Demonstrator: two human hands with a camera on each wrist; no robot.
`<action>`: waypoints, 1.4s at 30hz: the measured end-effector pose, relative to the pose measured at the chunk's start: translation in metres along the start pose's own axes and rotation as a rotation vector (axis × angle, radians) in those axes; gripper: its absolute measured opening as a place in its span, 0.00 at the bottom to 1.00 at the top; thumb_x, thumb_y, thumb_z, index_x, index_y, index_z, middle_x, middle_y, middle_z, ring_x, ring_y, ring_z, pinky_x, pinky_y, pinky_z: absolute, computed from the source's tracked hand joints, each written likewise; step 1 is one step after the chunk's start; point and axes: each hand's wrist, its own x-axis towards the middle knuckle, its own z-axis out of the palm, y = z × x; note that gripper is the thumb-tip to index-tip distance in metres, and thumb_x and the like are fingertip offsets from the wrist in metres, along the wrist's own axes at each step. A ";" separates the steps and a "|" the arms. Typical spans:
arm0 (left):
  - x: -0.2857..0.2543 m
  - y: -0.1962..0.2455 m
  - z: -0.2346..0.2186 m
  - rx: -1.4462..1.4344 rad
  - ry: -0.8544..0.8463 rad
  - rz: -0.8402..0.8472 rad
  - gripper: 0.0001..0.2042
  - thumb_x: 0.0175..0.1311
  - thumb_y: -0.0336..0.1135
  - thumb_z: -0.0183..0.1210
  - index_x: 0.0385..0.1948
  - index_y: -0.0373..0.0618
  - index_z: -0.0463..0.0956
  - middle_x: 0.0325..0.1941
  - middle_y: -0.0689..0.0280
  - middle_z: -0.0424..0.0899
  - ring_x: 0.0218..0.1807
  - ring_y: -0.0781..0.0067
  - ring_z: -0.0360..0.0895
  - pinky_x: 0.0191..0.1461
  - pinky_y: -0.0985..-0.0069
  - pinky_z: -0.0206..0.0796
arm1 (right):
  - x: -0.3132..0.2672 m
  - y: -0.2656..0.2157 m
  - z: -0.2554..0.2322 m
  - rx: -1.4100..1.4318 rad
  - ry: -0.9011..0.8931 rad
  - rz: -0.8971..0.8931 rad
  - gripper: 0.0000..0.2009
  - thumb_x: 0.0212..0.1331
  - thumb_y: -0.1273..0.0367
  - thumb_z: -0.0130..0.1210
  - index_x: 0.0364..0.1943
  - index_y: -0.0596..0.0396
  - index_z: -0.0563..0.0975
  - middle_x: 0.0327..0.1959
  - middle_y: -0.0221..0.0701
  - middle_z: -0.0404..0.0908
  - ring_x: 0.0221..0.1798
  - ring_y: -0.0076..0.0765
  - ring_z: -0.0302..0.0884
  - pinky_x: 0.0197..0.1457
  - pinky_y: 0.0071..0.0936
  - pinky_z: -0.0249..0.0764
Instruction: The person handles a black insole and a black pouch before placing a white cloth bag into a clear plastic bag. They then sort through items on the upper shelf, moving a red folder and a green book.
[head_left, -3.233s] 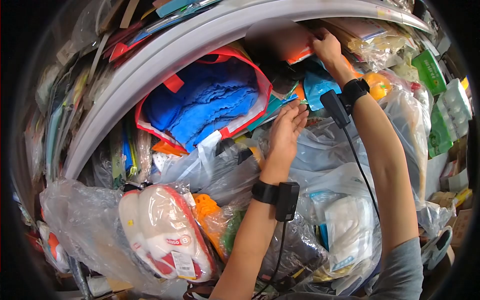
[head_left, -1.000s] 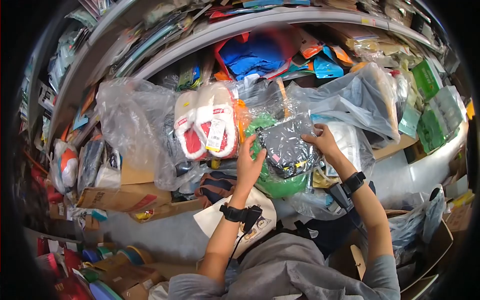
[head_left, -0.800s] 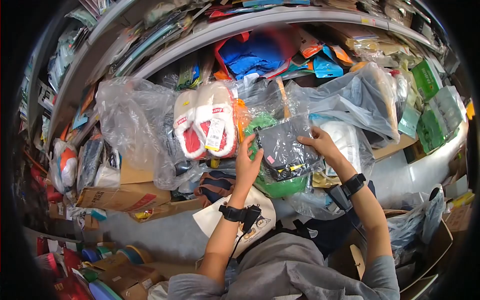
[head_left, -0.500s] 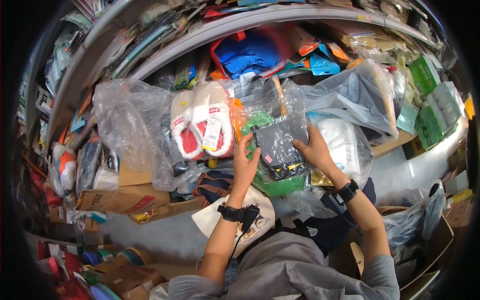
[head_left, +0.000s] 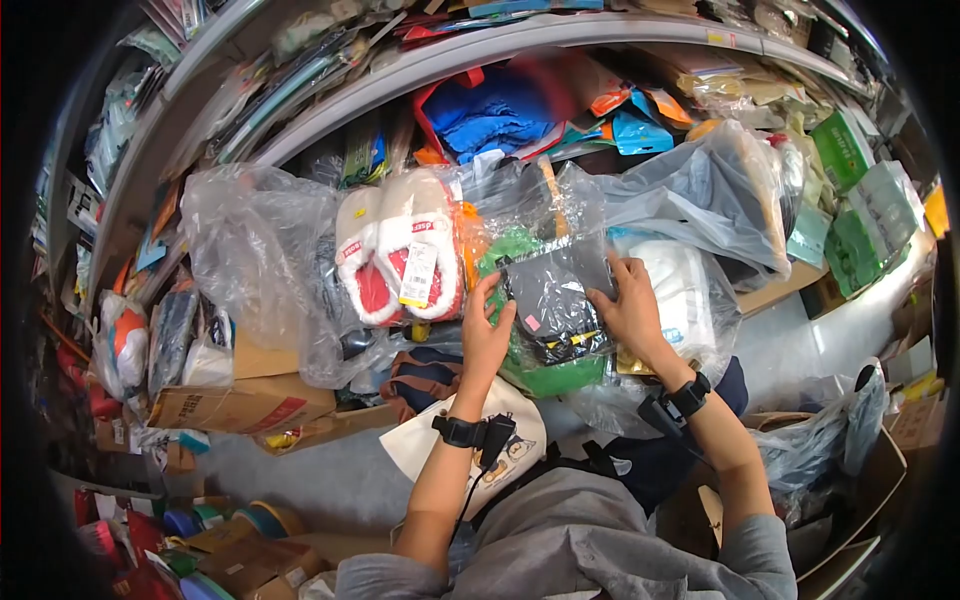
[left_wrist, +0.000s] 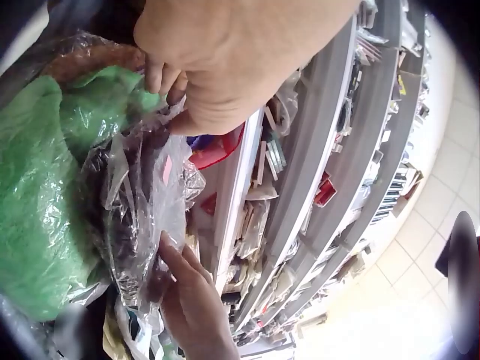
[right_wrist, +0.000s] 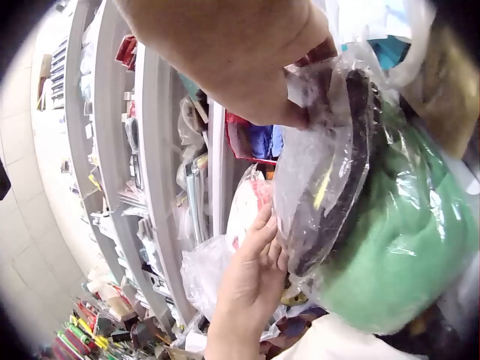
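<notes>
A folded black item in a clear plastic bag (head_left: 555, 300), with a pink sticker and a yellow strip, is held up between my two hands in the head view. My left hand (head_left: 485, 338) grips its left edge, thumb toward the front. At the opposite edge, my right hand (head_left: 636, 312) pinches the bag between thumb and fingers. The right wrist view shows the black pack (right_wrist: 337, 180) tilted, its plastic crinkled under the fingers. Directly below it lies a green soft item (head_left: 560, 378) in clear plastic.
Bagged red-and-white slippers (head_left: 408, 250) lie left of the pack, and a white bagged item (head_left: 672, 300) lies right. Behind are a red-edged bag with blue cloth (head_left: 490, 115) and a curved shelf edge (head_left: 440, 62). A cardboard box (head_left: 245, 405) stands lower left.
Earlier my right hand was up at the shelf and my left hand was open; now both hold the black pack. Over the last second, the right-hand grip has shifted along its edge.
</notes>
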 end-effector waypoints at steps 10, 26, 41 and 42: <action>0.001 0.001 -0.002 0.028 -0.015 -0.003 0.22 0.62 0.29 0.55 0.59 0.42 0.64 0.62 0.59 0.69 0.64 0.61 0.67 0.63 0.66 0.61 | 0.016 0.017 0.002 0.421 -0.286 0.415 0.27 0.50 0.64 0.66 0.52 0.65 0.71 0.41 0.41 0.80 0.40 0.32 0.78 0.45 0.26 0.73; 0.001 0.040 -0.005 -0.333 0.009 -0.030 0.24 0.66 0.34 0.55 0.60 0.33 0.61 0.64 0.54 0.65 0.67 0.63 0.62 0.67 0.69 0.56 | 0.024 -0.028 -0.035 1.138 -0.159 0.417 0.22 0.54 0.73 0.59 0.53 0.60 0.67 0.42 0.35 0.79 0.38 0.28 0.79 0.42 0.24 0.78; 0.028 0.065 0.008 -0.936 -0.346 -0.484 0.27 0.62 0.37 0.60 0.61 0.42 0.62 0.57 0.63 0.72 0.58 0.70 0.68 0.64 0.71 0.58 | 0.032 -0.018 -0.048 1.221 -0.241 0.432 0.23 0.54 0.70 0.62 0.53 0.58 0.68 0.44 0.32 0.78 0.43 0.26 0.78 0.47 0.25 0.77; 0.027 0.069 0.009 -0.934 -0.345 -0.485 0.27 0.62 0.37 0.60 0.61 0.42 0.62 0.57 0.63 0.72 0.58 0.70 0.68 0.64 0.71 0.58 | 0.032 -0.017 -0.047 1.238 -0.247 0.440 0.24 0.55 0.70 0.62 0.55 0.58 0.66 0.45 0.32 0.78 0.44 0.26 0.78 0.48 0.26 0.77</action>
